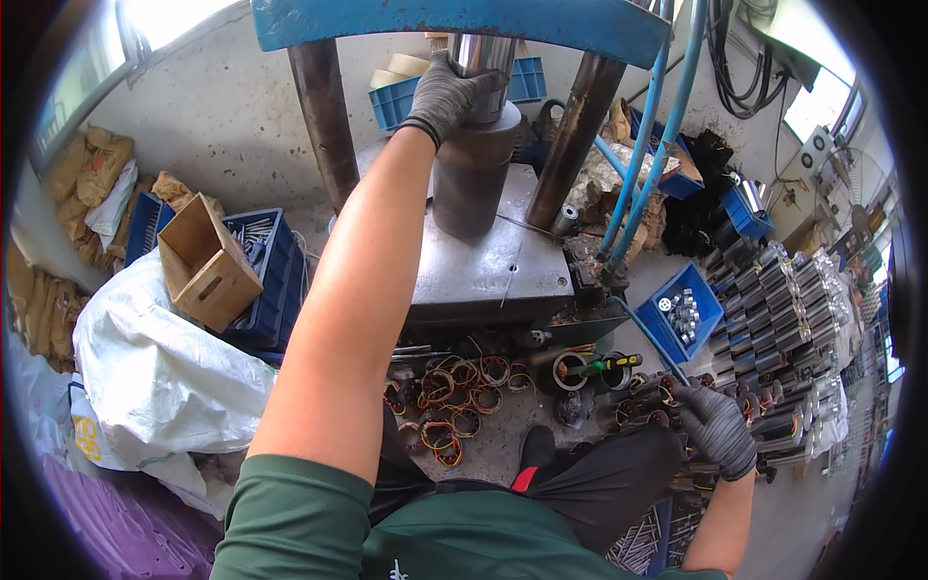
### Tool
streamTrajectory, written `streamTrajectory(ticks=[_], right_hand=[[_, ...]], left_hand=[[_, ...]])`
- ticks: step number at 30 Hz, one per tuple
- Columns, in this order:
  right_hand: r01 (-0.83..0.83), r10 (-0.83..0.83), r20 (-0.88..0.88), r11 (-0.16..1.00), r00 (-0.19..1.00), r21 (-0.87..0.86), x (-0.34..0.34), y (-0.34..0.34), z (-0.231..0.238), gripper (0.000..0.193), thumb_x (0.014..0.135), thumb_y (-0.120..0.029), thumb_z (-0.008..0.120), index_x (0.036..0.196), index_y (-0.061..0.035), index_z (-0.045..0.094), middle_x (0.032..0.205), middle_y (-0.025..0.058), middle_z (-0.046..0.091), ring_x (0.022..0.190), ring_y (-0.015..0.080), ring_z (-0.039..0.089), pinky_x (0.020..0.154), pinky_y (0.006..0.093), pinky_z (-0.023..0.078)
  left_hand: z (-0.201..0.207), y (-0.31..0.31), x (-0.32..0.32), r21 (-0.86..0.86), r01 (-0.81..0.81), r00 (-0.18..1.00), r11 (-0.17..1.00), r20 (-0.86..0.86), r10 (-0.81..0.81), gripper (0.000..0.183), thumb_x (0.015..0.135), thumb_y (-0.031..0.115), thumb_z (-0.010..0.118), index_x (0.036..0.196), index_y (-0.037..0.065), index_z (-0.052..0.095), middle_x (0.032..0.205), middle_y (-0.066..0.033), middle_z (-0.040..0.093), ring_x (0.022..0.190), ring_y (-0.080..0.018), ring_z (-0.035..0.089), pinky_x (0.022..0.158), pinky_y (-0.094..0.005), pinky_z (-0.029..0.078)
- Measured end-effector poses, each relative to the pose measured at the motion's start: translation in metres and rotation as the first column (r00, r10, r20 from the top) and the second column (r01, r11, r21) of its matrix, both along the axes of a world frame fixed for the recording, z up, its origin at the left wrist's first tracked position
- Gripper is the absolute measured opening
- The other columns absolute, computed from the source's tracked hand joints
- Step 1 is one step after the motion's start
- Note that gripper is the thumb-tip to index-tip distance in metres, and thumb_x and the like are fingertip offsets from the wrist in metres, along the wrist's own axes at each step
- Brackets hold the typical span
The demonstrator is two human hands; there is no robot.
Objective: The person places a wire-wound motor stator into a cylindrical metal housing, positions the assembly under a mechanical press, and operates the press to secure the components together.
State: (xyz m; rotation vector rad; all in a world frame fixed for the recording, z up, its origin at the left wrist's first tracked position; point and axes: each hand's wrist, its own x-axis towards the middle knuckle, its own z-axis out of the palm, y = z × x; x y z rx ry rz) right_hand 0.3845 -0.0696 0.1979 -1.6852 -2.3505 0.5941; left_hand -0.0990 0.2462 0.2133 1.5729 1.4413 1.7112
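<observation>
The left hand reaches far, fingers around a shiny cylinder; right hand bends near a lever, grip unclear; metal table, white wall.

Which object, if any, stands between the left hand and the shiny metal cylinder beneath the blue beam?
Nothing visible but its own grey glove: the left hand clasps the shiny metal cylinder below the blue beam.

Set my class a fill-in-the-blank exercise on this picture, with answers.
The left hand, touching the shiny metal cylinder, wears a gray ____.
The shirt is dark ____.
The top beam is painted ____.
The open brown box is in the picture's ____ half.
Answers: glove; green; blue; left.
</observation>
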Motion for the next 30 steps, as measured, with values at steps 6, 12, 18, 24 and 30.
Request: streamTrajectory(ticks=[6,12,18,24,30], right_hand=[[-0.033,0.031,-0.023,0.993,0.999,-0.117,0.013,0.004,-0.003,0.031,0.091,-0.007,0.065,0.12,0.0002,0.072,0.105,0.0221,0.073,0.098,0.0382,0.072,0.089,0.041,0.057],[-0.014,0.016,-0.027,0.998,1.0,0.068,0.014,0.01,-0.003,0.031,0.091,-0.005,0.066,0.121,-0.0005,0.072,0.106,0.0183,0.076,0.094,0.0328,0.075,0.085,0.0378,0.058],[-0.003,0.011,-0.051,0.989,0.999,0.145,0.01,0.007,-0.006,0.028,0.091,-0.003,0.067,0.119,-0.0001,0.072,0.105,0.0192,0.075,0.092,0.0312,0.075,0.083,0.0365,0.058],[0.066,-0.046,-0.059,0.915,0.997,0.399,0.004,0.03,0.0,0.02,0.094,-0.004,0.066,0.114,0.0013,0.07,0.098,0.0193,0.073,0.086,0.0299,0.073,0.081,0.0375,0.058],[0.02,-0.018,-0.012,0.558,1.0,0.829,-0.006,0.139,0.038,0.018,0.096,-0.012,0.069,0.11,0.0003,0.069,0.098,0.0191,0.073,0.087,0.0354,0.072,0.084,0.0408,0.057]], left_hand=[[0.002,-0.006,0.002,-0.008,-0.008,1.0,1.0,0.002,0.008,0.086,0.066,0.044,0.097,0.124,-0.002,0.053,0.114,-0.0203,0.072,0.106,-0.0282,0.071,0.099,-0.0377,0.054],[0.007,-0.015,0.007,-0.019,0.001,1.0,1.0,0.002,-0.001,0.082,0.068,0.043,0.097,0.122,-0.002,0.054,0.113,-0.0198,0.072,0.104,-0.0274,0.071,0.098,-0.0374,0.055],[0.002,-0.003,0.003,0.0,0.006,1.0,1.0,0.015,-0.006,0.083,0.068,0.042,0.097,0.124,-0.001,0.053,0.114,-0.0195,0.072,0.106,-0.0281,0.071,0.099,-0.0379,0.055],[0.002,-0.009,0.012,0.159,0.024,0.999,0.987,0.043,-0.031,0.094,0.067,0.031,0.098,0.138,0.003,0.043,0.126,-0.0176,0.069,0.115,-0.028,0.067,0.106,-0.0373,0.051],[0.0,-0.003,0.013,0.187,0.081,0.989,0.979,0.105,-0.102,0.11,0.067,0.022,0.098,0.15,0.001,0.03,0.134,-0.0172,0.064,0.121,-0.0276,0.064,0.11,-0.0371,0.048]])
